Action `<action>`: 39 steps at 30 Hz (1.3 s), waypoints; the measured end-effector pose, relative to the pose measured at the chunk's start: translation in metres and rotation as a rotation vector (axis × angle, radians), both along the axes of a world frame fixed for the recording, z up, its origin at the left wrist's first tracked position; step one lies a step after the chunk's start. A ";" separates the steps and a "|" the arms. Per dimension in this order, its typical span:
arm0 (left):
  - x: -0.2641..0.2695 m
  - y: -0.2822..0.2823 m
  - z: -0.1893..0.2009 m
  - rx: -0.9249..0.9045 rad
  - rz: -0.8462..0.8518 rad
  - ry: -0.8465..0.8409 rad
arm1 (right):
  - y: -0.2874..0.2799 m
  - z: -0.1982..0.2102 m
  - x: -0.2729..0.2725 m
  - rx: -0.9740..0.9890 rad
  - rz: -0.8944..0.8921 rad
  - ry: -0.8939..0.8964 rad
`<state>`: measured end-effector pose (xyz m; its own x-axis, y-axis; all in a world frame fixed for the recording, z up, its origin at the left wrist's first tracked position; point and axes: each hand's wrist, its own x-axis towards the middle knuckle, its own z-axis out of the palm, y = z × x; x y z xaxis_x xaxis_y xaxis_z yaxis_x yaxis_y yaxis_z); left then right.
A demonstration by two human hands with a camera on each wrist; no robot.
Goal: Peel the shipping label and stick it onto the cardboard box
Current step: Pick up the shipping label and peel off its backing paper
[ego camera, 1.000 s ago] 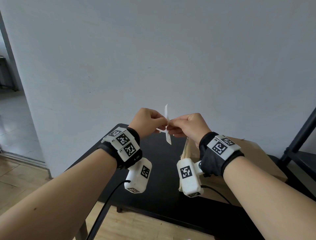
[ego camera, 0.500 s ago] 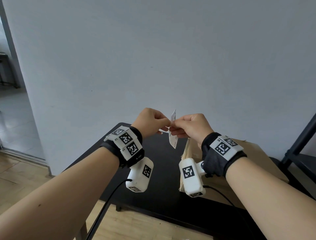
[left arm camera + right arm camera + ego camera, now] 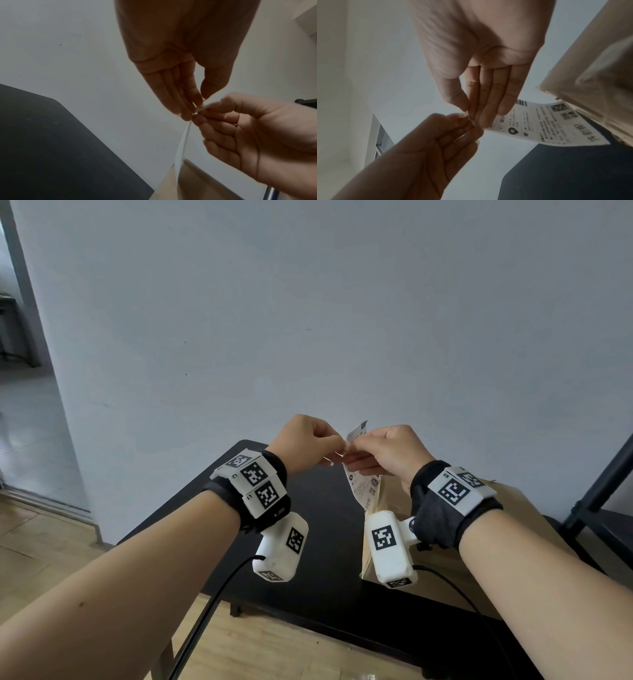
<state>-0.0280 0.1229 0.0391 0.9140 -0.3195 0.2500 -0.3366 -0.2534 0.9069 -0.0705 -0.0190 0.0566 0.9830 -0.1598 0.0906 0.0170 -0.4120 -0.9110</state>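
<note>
Both hands up over my black table [image 3: 318,542]: left hand [image 3: 303,443] and right hand [image 3: 387,451] each pinch the same top corner of the white printed shipping label [image 3: 544,124] (barcode side faces right), which hangs just beside the brown cardboard box [image 3: 513,508].

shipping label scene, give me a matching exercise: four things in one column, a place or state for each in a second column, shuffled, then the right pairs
Things:
1. shipping label
2. cardboard box
3. left hand
4. table

Places or states:
A. black, under the box
B. pinches an edge of the label from the left
C. held up in the air, printed with barcodes
D. brown, lying on the right part of the table

Pairs: 1-C, 2-D, 3-B, 4-A
</note>
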 end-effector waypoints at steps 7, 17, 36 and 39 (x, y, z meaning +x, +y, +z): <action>-0.001 0.001 -0.004 -0.079 -0.006 0.020 | 0.004 -0.001 0.000 0.002 0.006 0.006; 0.000 0.003 -0.006 -0.085 -0.004 -0.005 | 0.007 -0.004 0.002 0.027 -0.047 -0.017; 0.005 0.004 -0.004 -0.023 0.098 -0.085 | 0.005 -0.001 0.001 0.100 -0.154 -0.015; 0.008 0.007 -0.006 -0.013 0.159 -0.079 | -0.001 -0.001 0.000 0.118 -0.171 -0.015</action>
<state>-0.0197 0.1299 0.0327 0.9302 -0.1685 0.3259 -0.3633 -0.2976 0.8829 -0.0707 -0.0204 0.0559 0.9392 -0.3349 0.0758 -0.0302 -0.3005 -0.9533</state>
